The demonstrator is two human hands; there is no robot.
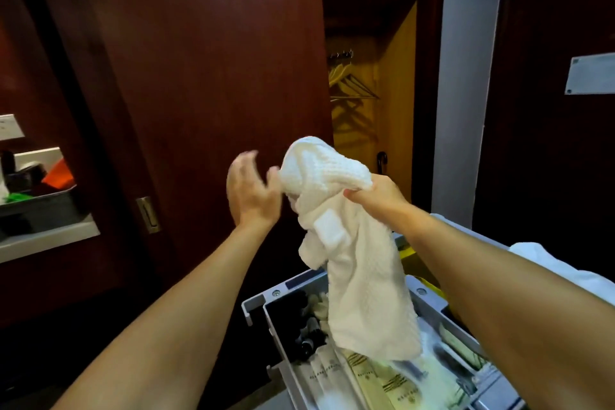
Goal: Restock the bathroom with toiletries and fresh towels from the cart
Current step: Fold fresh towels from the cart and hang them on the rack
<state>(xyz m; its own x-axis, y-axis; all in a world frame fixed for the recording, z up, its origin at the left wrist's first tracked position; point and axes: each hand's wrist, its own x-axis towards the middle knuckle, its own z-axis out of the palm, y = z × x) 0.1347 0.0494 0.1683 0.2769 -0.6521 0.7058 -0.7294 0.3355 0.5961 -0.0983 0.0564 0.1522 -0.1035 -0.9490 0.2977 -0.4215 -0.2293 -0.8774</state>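
**Towel lifted above the cart tray**

Nearest the viewer, the grey cart tray (349, 386) is holding wrapped toiletry packets (362, 376) and small dark bottles (307, 336). Above it, the right hand (376, 196) is gripping a white waffle-weave towel (352, 260), whose lower end is hanging down into the tray. The left hand (251, 193) is hovering just beside the towel's bunched top, fingers spread and holding nothing. Beyond, a dark wooden door (206, 76) is standing beside an open closet with hangers (349, 83)

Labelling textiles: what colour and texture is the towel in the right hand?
White, with a waffle-like weave; the towel shows best in the head view, the only one.
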